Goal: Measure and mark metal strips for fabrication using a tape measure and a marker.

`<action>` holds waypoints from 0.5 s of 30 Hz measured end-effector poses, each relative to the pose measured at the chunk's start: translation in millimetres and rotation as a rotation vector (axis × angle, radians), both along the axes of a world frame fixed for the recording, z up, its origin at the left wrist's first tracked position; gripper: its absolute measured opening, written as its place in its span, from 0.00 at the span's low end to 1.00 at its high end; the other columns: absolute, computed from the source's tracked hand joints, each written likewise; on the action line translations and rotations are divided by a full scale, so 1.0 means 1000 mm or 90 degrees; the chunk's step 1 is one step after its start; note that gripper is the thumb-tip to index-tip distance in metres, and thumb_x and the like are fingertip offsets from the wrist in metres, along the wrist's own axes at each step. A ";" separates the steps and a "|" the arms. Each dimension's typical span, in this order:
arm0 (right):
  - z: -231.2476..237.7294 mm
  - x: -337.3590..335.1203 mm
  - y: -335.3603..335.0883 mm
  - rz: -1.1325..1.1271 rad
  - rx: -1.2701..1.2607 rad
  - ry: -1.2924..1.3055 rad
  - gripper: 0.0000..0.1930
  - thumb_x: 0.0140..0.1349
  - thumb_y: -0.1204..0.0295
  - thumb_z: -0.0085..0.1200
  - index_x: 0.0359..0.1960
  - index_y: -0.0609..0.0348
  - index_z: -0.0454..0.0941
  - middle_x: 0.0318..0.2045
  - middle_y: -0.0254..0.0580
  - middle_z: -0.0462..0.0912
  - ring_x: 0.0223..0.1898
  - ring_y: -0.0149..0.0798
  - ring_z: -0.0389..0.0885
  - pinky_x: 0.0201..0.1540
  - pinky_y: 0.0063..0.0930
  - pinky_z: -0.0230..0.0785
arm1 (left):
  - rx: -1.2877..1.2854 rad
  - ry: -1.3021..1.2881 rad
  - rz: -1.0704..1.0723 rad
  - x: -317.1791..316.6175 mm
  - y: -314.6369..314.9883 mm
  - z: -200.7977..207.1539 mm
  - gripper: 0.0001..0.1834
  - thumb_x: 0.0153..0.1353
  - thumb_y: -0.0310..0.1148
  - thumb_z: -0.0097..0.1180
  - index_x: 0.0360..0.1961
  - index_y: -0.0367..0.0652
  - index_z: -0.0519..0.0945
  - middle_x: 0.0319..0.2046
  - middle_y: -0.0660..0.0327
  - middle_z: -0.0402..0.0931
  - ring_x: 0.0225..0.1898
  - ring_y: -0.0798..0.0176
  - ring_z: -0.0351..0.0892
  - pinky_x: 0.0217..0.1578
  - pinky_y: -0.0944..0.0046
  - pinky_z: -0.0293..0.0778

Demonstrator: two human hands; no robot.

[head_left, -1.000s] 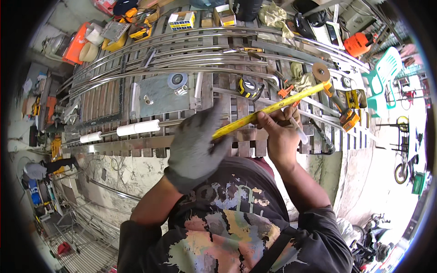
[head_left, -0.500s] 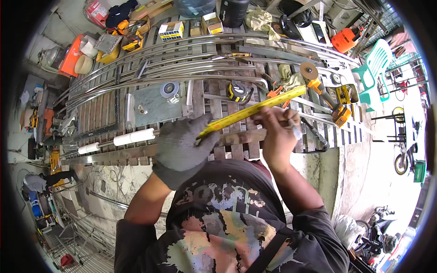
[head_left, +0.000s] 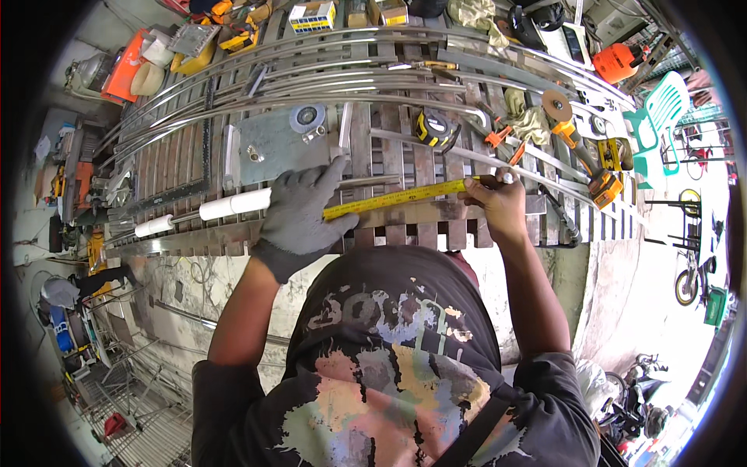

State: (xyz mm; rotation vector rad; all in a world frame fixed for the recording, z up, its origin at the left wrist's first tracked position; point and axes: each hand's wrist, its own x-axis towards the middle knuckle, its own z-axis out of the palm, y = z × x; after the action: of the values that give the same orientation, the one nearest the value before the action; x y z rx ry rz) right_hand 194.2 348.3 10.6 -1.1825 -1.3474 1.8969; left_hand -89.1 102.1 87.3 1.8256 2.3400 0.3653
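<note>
A yellow measuring tape strip [head_left: 401, 198] stretches between my hands, low over the near side of the slatted bench. My left hand [head_left: 299, 218], in a grey glove, has the strip's left end between thumb and fingers. My bare right hand [head_left: 498, 204] pinches the right end. A small white-tipped thing, like a marker [head_left: 508, 178], sticks out of the right fist; most of it is hidden. Just behind the strip lies a thin metal tube [head_left: 369, 181]. White wrapping [head_left: 233, 205] covers a rod left of the glove. A black and yellow tape measure [head_left: 437, 130] sits beyond the strip.
Long metal tubes [head_left: 334, 100] run across the slatted bench [head_left: 405, 236]. A grey plate [head_left: 268, 159] carries a grinding disc [head_left: 307, 118]. To the right lie an orange clamp [head_left: 498, 138] and a yellow angle grinder [head_left: 580, 148]. A green chair [head_left: 661, 117] stands beyond the bench.
Both hands have brought the strip down toward the bench, and it now lies more level. My right hand has moved right; the left glove's fingers have stretched out more. The view has shifted slightly.
</note>
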 end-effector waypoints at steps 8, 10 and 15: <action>-0.091 -0.027 0.000 -0.029 -0.066 -0.118 0.33 0.69 0.83 0.69 0.66 0.87 0.61 0.42 0.58 0.91 0.35 0.45 0.95 0.32 0.36 0.90 | 0.159 -0.004 -0.069 0.021 0.046 -0.129 0.29 0.62 0.41 0.76 0.65 0.53 0.87 0.62 0.61 0.82 0.69 0.50 0.76 0.78 0.40 0.62; -0.103 -0.034 0.002 -0.026 -0.078 -0.154 0.34 0.68 0.82 0.70 0.67 0.88 0.62 0.40 0.55 0.92 0.31 0.40 0.92 0.27 0.32 0.85 | 0.147 0.000 -0.060 0.023 0.055 -0.154 0.25 0.61 0.36 0.74 0.62 0.57 0.89 0.61 0.64 0.83 0.68 0.53 0.76 0.77 0.40 0.63; -0.101 -0.048 0.009 -0.007 -0.043 -0.194 0.33 0.66 0.77 0.74 0.64 0.87 0.67 0.37 0.52 0.92 0.30 0.35 0.91 0.27 0.29 0.83 | 0.208 0.001 -0.067 0.022 0.067 -0.186 0.19 0.63 0.34 0.69 0.55 0.61 0.92 0.58 0.70 0.85 0.65 0.57 0.81 0.76 0.40 0.65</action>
State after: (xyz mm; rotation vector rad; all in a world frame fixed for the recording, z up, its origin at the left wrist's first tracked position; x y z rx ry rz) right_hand 146.5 357.0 -90.7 -1.5604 -1.4356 1.8194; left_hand -67.5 169.2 -99.0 2.0759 2.2798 0.7711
